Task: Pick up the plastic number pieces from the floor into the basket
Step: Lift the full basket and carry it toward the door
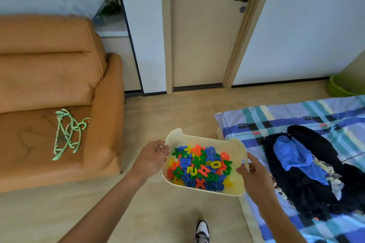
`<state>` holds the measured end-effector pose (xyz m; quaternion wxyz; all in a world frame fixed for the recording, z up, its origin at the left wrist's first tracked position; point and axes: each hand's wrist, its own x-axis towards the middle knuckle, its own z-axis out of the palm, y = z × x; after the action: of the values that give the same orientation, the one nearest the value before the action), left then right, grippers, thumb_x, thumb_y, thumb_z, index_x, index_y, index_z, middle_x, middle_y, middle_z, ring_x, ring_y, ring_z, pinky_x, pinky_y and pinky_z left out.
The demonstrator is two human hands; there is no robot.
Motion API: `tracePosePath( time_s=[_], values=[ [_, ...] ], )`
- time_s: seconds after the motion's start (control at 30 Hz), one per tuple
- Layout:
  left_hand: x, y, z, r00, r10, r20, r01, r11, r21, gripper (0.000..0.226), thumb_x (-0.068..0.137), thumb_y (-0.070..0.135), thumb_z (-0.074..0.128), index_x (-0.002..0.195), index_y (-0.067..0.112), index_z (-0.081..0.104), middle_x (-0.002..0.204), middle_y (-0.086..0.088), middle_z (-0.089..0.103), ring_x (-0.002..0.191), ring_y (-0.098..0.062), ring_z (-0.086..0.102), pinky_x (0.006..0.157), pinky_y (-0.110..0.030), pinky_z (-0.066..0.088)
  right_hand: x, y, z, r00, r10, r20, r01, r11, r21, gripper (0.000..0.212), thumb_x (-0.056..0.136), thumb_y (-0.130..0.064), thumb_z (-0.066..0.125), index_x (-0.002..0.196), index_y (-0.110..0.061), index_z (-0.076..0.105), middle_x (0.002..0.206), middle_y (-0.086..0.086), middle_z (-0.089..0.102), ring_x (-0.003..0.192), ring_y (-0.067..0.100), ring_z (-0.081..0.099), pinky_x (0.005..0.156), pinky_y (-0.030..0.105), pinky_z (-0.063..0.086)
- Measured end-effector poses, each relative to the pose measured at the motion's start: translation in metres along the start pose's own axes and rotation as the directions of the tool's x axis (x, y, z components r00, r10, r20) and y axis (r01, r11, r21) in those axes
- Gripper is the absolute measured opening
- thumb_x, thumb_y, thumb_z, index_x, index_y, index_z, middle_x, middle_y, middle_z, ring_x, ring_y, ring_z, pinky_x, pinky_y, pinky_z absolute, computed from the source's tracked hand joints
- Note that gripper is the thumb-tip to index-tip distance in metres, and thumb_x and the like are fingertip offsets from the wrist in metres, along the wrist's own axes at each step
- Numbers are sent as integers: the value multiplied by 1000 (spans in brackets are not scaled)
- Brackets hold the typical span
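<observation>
Both hands held the basket (238, 185) up off the floor, one on each short side. Left hand (151, 159) gripped the left wall, fingers (162, 149) curled over the rim w/ thumb outside, clamped on the plastic. Right hand (251, 171) did the same on the right wall, its fingers closed on the rim, thumb tucked inside. So neither hand was free.

The number pieces (199, 165) sat heaped inside the basket, directly between the two sets of fingers, a mixed pile of blue, green, orange and yellow. They lay closer to the left fingers than the right; a bare strip of basket floor showed on the right side near the right thumb. Basket's long axis ran left-right, from one hand to the other, tilted a bit toward the camera.

No loose pieces visible on the floor (79, 213) below or around the hands, at least in the part in view; the strip under the basket was hidden. Judging by that, pickup looked done or nearly so, and the likely next step was carrying or setting the basket down. That would turn on keeping both grips level, since the load sat off-centre toward the left hand and a dip on the near edge could spill pieces.

Sofa (49, 85) stood well left of the left hand, bedding (296, 124) just right of the right hand.
</observation>
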<state>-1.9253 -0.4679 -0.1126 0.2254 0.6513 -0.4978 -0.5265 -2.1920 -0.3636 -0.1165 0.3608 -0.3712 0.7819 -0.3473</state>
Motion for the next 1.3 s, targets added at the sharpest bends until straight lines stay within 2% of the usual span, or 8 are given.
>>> tracePosePath(
  time_s=[0.1,0.33,0.5,0.63,0.9,0.97,1.13,1.3],
  values=[
    [44,11,-23,996,-41,-74,40,999,-24,24,91,26,56,73,13,66,79,-8,67,68,-20,60,73,-34,48,59,-36,28,996,-22,84,23,1000,-7,32,90,-3,57,105,-30,62,82,15,68,74,30,63,65,38,47],
    [152,51,-64,988,-61,-140,54,997,-56,26,95,24,54,76,8,62,73,-7,57,66,-17,51,68,-31,39,213,-109,93,963,-109,246,118,993,-19,34,86,-4,58,112,-23,65,91,6,72,87,28,69,79,47,57],
    [227,80,-88,971,-121,-207,99,989,-112,24,96,27,54,78,14,64,76,-4,58,72,-19,54,73,-34,42,304,-158,132,929,-113,353,125,992,-11,39,87,-6,58,118,-29,64,95,-6,73,89,18,70,80,43,58],
    [292,99,-108,950,-174,-260,141,980,-142,24,95,27,54,75,16,63,75,-2,60,71,-17,54,69,-31,42,374,-199,165,911,-135,389,157,987,-26,39,86,-8,60,115,-33,64,88,-15,71,81,1,67,61,19,45],
    [443,107,-146,924,-253,-289,223,966,-132,17,94,25,55,79,24,64,71,-1,61,68,-19,55,69,-33,42,500,-254,250,888,-135,439,183,981,-68,40,84,-8,61,106,-42,64,82,-14,70,77,2,65,63,22,47],
    [495,103,-157,923,-255,-289,225,965,-132,14,94,22,56,84,24,65,68,1,60,68,-20,55,71,-34,42,538,-263,282,892,-122,435,167,984,-66,42,84,-8,61,102,-46,63,85,-12,70,80,9,67,67,27,51],
    [596,104,-174,905,-255,-341,245,967,-73,15,95,22,55,106,27,64,74,9,65,65,-5,60,57,-24,41,610,-272,346,923,27,384,15,994,-105,49,89,-14,61,135,-32,56,106,3,68,94,19,66,84,39,56],
    [711,81,-182,859,-305,-410,305,950,-67,26,92,23,55,117,25,62,100,-3,68,87,-18,65,73,-34,50,697,-261,422,912,149,383,-114,987,-112,54,91,-9,61,141,-24,51,110,4,68,99,23,66,88,43,55]
  ],
)
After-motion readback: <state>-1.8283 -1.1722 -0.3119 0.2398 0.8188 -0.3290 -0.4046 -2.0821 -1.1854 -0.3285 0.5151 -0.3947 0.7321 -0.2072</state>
